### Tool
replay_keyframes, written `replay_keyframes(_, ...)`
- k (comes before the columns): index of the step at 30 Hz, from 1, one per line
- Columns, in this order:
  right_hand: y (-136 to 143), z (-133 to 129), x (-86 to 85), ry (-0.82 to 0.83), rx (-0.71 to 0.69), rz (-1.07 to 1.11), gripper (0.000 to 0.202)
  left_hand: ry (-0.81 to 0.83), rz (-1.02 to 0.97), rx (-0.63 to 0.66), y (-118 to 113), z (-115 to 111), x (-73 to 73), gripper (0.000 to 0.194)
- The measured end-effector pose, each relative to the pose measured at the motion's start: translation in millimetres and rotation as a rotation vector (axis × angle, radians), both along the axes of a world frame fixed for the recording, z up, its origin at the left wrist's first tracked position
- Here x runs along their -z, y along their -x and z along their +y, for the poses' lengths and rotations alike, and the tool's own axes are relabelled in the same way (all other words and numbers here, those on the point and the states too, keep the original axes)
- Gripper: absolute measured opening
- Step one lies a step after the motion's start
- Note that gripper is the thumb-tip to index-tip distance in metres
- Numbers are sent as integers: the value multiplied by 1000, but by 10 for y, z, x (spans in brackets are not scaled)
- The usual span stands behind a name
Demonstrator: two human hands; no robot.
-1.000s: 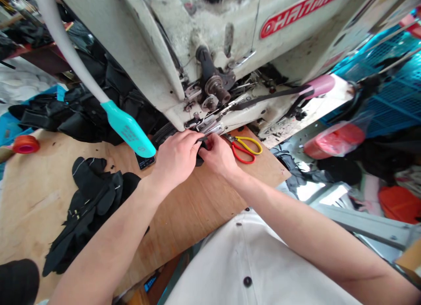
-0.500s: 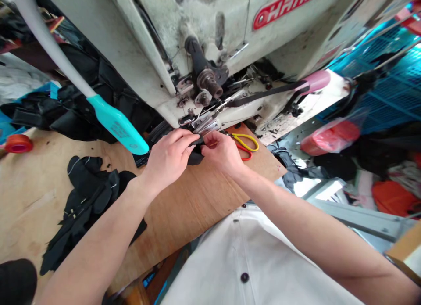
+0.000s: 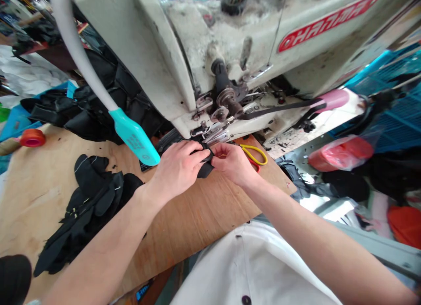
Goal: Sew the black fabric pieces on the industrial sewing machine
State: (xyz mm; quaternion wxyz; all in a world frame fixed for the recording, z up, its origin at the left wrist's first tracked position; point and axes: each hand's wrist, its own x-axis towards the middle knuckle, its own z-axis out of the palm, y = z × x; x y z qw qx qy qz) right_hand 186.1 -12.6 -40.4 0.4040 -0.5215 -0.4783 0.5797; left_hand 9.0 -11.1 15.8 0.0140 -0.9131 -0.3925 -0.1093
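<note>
A small piece of black fabric [image 3: 205, 170] is held between both hands, just in front of the needle area of a worn, pale sewing machine [image 3: 158, 55]. My left hand [image 3: 180, 166] presses its fingers closed on the fabric from the left. From the right, my right hand [image 3: 234, 163] pinches the fabric's edge between thumb and fingers. Scissors with yellow and red handles [image 3: 255, 154] lie right beside my right hand, their blades hidden. A black strip [image 3: 279, 109] runs from a pink guide to the machine's needle area.
Black cut pieces [image 3: 88, 199] lie piled on the wooden table [image 3: 197, 213] at left. A turquoise-ended lamp [image 3: 134, 136] hangs close to my left hand. Red tape [image 3: 32, 138] sits at the far left, and a bag with red contents [image 3: 342, 152] is at right.
The camera view has shifted, so the machine appears lower and further right. Both hands still grip the black fabric, and more of it shows between them.
</note>
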Motion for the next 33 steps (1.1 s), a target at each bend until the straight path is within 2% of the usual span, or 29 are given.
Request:
replay_keyframes(3,50,72,-18,13,20,26,18,1,11,-51,-30,21,14,29)
replay_keyframes(7,121,133,-11,-5,80,43,16,-59,18,-56,10,101,32,27)
replay_keyframes(12,108,103,12,-31,84,-70,11,-102,-65,-28,82,161,64,21)
replay_keyframes(16,96,95,4,-43,75,-112,8,-113,-82,-40,54,147,98,19)
replay_keyframes(18,116,106,-5,-21,94,-89,9,-124,-92,-71,3,127,119,18)
replay_keyframes(24,210,124,-8,2,203,-96,15,-166,-81,-277,-164,51,161,15)
replay_keyframes(27,224,119,2,-17,229,-155,14,-200,-58,-322,-149,30,132,14)
replay_keyframes(30,229,115,-3,-4,229,-155,13,-224,73,-359,-100,24,65,21)
replay_keyframes(33,285,104,-28,35,243,-126,10,-167,198,-311,-92,22,-16,23)
